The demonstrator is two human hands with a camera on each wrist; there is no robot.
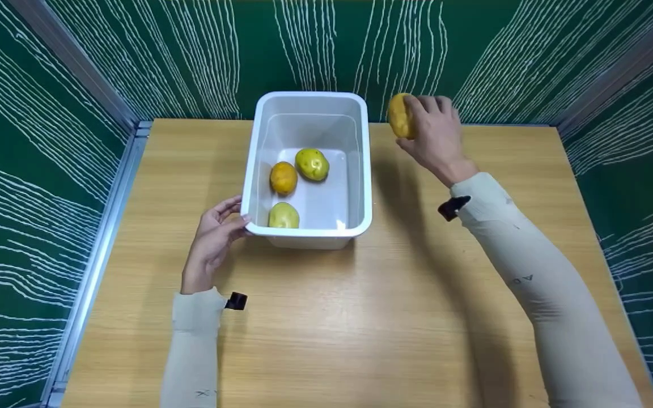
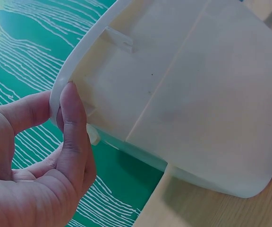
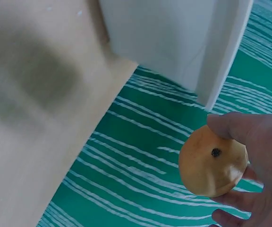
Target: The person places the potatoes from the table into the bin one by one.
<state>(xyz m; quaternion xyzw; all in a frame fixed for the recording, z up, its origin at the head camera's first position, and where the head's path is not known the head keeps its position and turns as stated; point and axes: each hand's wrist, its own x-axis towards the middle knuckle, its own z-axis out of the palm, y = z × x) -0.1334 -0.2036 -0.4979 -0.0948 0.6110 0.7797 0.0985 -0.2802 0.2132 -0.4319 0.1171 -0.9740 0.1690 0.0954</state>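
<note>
A white plastic bin (image 1: pixel 364 170) stands on the wooden table, its mouth facing up. My left hand (image 1: pixel 213 241) pinches the rim at the near left corner. The left wrist view shows the thumb and a finger (image 2: pixel 73 127) on either side of that rim (image 2: pixel 60 90). My right hand (image 1: pixel 437 133) grips a yellow-orange mango (image 1: pixel 400 116) in the air, right of the bin's far end. A dark stem scar shows on this mango (image 3: pixel 211 165) in the right wrist view. Inside the bin lie an orange mango (image 1: pixel 283 178), a yellow-green mango (image 1: pixel 312 164) and a paler green one (image 1: pixel 284 216), partly hidden by the near rim.
Green walls with white wavy lines enclose the wooden table (image 1: pixel 315 317) at the back (image 1: pixel 360 51) and both sides. A metal frame rail (image 1: pixel 97 255) runs along the left edge. The right arm's shadow falls across the table.
</note>
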